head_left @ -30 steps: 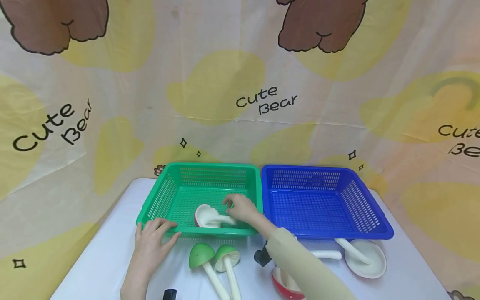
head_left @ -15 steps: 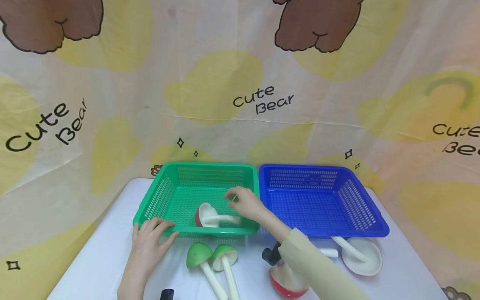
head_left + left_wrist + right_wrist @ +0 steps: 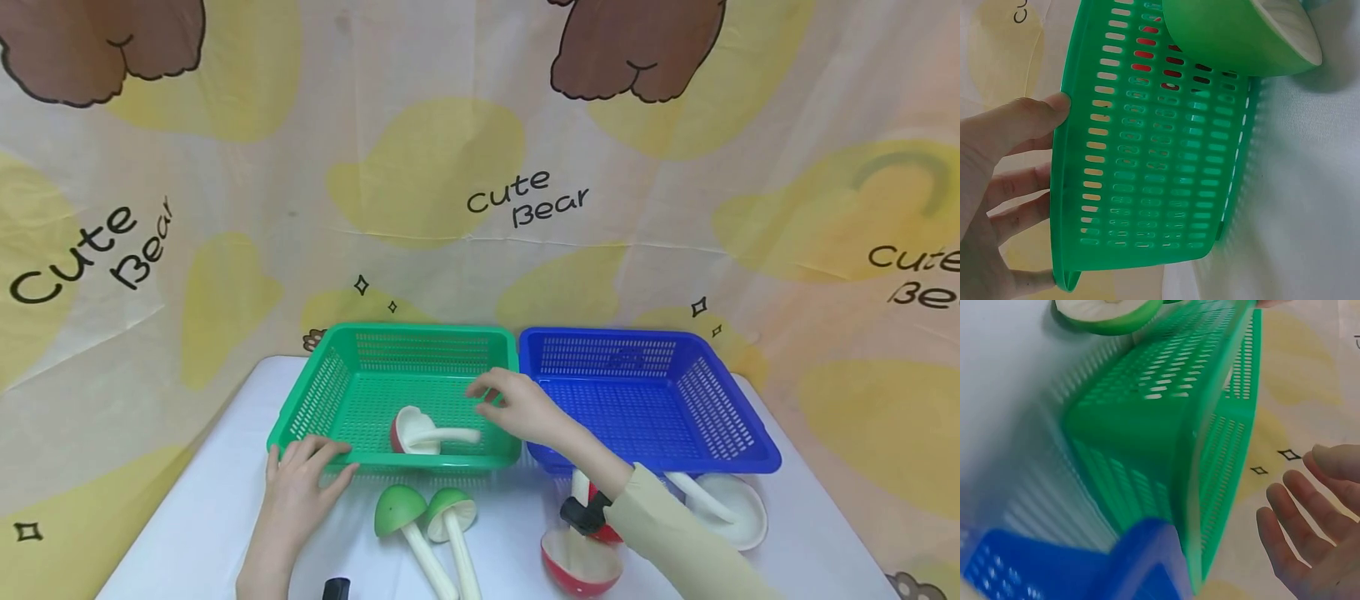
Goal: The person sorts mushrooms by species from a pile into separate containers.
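My left hand (image 3: 296,496) holds the front rim of the green basket (image 3: 427,462) near its left corner. In the left wrist view, the thumb (image 3: 1041,115) lies on the near side of that rim, with the fingers beyond it. A red-capped toy mushroom (image 3: 438,435) lies on its side in this basket, its white underside showing and stem pointing right. Over the basket's right side is my right hand (image 3: 521,408), fingers loosely bent and nothing in them. The right wrist view shows the same hand (image 3: 1316,531) apart from the basket.
A blue basket (image 3: 652,463) adjoins the green one. Two green-capped mushrooms (image 3: 401,510) lie in front. Before the blue basket are a red-capped mushroom (image 3: 581,567), another partly hidden by the right wrist's black device (image 3: 587,514), and a pale upturned mushroom (image 3: 738,517).
My right hand has let go of the red-capped mushroom's stem and drawn up and to the right. The mushroom stays in the green basket; my left hand stays at the rim.
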Action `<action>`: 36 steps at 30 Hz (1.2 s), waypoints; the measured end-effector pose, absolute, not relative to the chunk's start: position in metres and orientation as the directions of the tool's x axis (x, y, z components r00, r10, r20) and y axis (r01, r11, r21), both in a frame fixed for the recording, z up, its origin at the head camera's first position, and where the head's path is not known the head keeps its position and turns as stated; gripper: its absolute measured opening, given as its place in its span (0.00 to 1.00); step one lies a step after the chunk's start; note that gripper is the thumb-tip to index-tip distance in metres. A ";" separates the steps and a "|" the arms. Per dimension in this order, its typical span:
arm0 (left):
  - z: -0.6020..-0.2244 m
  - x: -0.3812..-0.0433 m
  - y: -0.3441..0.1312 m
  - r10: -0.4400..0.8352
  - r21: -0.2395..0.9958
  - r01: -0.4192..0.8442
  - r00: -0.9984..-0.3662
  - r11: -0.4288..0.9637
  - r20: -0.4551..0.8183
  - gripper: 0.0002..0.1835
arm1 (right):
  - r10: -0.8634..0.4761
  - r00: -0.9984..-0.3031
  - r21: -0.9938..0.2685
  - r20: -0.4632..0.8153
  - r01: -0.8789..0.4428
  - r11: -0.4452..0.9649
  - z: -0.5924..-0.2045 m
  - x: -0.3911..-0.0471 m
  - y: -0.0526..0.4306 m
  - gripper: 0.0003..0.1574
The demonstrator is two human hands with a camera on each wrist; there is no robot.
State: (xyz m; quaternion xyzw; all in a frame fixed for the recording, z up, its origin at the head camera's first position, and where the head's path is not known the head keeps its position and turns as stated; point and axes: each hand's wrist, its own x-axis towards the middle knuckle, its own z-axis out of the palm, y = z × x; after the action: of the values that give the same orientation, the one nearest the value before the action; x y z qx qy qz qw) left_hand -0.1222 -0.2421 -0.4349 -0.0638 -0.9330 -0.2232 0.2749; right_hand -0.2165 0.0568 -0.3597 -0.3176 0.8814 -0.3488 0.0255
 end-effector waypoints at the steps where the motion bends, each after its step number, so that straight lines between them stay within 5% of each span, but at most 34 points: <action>1: -0.435 -0.122 -0.242 -0.004 0.382 0.241 -0.841 0.892 0.541 0.13 | -0.585 -0.791 -0.626 0.181 -0.551 0.552 -0.357 -0.215 0.060 0.14; 24: -0.432 -0.120 -0.241 -0.004 0.383 0.242 -0.841 0.892 0.541 0.13 | -0.685 -0.687 -0.288 0.243 -0.725 0.625 -0.361 -0.166 0.110 0.13; 36: -0.433 -0.120 -0.241 -0.008 0.387 0.238 -0.844 0.891 0.537 0.13 | -0.719 -0.638 -0.221 0.274 -0.770 0.599 -0.387 -0.147 0.132 0.12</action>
State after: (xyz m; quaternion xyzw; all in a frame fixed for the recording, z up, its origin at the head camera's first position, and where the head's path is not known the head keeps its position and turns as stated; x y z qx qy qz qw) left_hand -0.1202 -0.2409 -0.4329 -0.0617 -0.9334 -0.2252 0.2725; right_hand -0.1472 0.1324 -0.3867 -0.4180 0.8907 -0.1608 -0.0784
